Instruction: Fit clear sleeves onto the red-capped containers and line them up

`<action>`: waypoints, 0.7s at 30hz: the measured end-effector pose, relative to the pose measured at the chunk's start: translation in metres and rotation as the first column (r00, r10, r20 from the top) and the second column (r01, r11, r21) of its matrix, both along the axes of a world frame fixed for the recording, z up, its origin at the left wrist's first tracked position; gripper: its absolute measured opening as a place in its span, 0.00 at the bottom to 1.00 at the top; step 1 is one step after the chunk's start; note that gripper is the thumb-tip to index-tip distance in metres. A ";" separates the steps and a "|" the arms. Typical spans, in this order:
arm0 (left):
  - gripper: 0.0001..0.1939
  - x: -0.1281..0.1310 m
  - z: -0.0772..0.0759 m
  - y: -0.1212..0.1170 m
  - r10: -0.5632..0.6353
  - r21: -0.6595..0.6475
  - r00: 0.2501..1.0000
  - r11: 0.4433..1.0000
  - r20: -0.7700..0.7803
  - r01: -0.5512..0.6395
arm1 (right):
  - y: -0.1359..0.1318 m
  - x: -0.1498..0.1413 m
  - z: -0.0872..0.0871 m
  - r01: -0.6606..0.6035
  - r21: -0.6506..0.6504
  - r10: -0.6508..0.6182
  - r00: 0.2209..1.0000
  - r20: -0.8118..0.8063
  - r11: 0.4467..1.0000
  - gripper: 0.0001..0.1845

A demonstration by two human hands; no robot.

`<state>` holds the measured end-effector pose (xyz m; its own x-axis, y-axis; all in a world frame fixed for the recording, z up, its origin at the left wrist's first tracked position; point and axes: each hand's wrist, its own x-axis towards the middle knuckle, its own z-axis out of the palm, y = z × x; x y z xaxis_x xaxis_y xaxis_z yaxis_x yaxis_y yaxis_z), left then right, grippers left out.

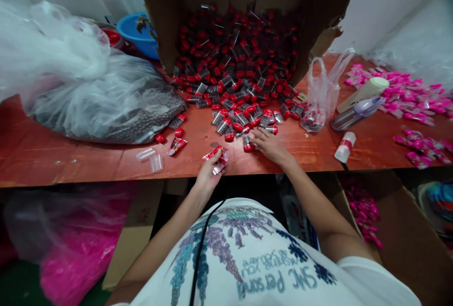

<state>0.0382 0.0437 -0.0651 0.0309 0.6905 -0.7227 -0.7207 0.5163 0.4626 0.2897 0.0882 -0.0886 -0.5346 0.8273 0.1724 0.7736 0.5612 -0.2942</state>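
Note:
My left hand (209, 172) is closed round a small red-and-clear packet (215, 156) at the front edge of the red-brown table (88, 160). My right hand (269, 145) lies on the table with its fingers reaching onto a red-capped vial (247, 144) at the edge of a spilled heap of several red-capped vials (240, 108). That heap pours out of a big cardboard box (166, 18) lying on its side at the back.
A large clear bag of dark beads (106, 103) fills the table's left. Two clear caps (150, 159) and a red packet (177, 145) lie left of my hand. A small plastic bag (320, 96), a tool (357, 112), a white roll (345, 146) and pink packets (406, 94) lie right.

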 end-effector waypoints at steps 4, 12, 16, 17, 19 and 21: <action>0.05 -0.002 0.002 0.004 0.016 -0.012 0.999 1.000 0.039 -0.016 | -0.012 -0.023 0.001 -0.171 -0.042 0.171 0.985 -0.003 0.984 0.19; 0.04 -0.009 -0.001 0.013 0.052 -0.008 0.998 0.999 -0.022 -0.053 | -0.029 -0.062 -0.002 0.010 -0.014 -0.011 0.994 -0.109 1.000 0.14; 0.06 -0.011 -0.002 0.013 0.075 0.059 0.995 0.996 -0.063 -0.072 | -0.042 -0.083 -0.001 0.279 -0.221 -0.349 0.843 -0.410 0.934 0.15; 0.06 -0.010 -0.002 0.013 0.082 0.083 0.994 0.994 -0.069 -0.077 | -0.045 -0.089 0.000 0.275 -0.315 -0.405 0.764 -0.503 0.908 0.16; 0.08 -0.009 -0.002 0.012 0.105 0.132 0.990 0.987 -0.096 -0.092 | -0.051 -0.099 0.002 0.190 -0.470 -0.479 0.611 -0.631 0.862 0.16; 0.09 -0.006 -0.001 0.010 0.129 0.181 0.982 0.978 -0.139 -0.102 | -0.056 -0.107 0.006 0.119 -0.525 -0.503 0.522 -0.689 0.843 0.17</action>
